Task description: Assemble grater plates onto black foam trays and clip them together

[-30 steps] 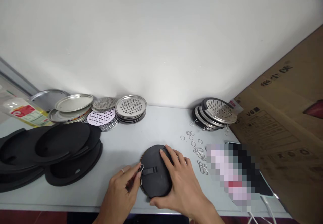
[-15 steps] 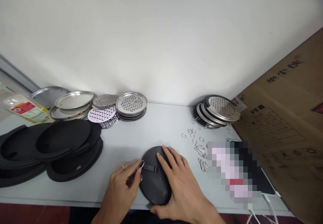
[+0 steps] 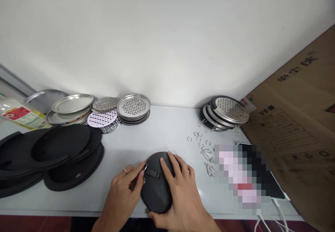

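Shifted toward front edge of table [image 3: 167, 131] since 1 s ago: 1 black disc [image 3: 155, 192], held by spread right hand [image 3: 181, 190]. 1 wire clip [image 3: 145, 166] pinched by left hand [image 3: 123, 188] at disc's left edge. At least 5 loose rings [image 3: 198, 136] to right.

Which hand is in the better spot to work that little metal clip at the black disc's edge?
Probably the left hand: its thumb and finger pinch the metal clip. The right hand is spread over the black disc, gripping it.
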Demonstrator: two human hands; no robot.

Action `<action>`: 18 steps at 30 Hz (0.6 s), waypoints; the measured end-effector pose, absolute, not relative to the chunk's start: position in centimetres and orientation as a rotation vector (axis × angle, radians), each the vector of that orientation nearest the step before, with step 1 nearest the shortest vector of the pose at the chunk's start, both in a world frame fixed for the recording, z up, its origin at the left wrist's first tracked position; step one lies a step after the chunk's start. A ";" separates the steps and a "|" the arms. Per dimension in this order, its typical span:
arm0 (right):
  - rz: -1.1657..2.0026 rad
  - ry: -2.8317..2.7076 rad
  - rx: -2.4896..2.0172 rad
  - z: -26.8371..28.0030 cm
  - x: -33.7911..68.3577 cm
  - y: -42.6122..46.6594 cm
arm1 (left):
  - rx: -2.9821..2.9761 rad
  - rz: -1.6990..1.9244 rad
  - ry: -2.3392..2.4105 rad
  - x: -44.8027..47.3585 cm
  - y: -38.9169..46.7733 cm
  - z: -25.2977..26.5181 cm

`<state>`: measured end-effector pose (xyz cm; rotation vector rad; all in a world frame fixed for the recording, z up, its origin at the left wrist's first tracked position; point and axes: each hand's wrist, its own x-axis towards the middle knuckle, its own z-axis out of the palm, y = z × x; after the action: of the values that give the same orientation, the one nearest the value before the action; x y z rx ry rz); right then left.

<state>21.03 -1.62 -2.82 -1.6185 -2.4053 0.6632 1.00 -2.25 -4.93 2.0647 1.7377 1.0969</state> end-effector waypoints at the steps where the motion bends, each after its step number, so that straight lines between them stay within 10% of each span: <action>1: 0.658 -2.399 -1.617 -2.9 21.0 -1.6 | 2.071 1.099 1.736 1.0 -2.3 -5.1; 18: 0.661 -2.355 -1.626 -3.2 21.0 -1.7 | 2.153 1.091 1.701 0.9 -2.2 -5.5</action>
<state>20.96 -1.74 -3.24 -1.6256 -2.3553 0.6615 0.92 -2.16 -5.49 2.1533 1.7007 1.0914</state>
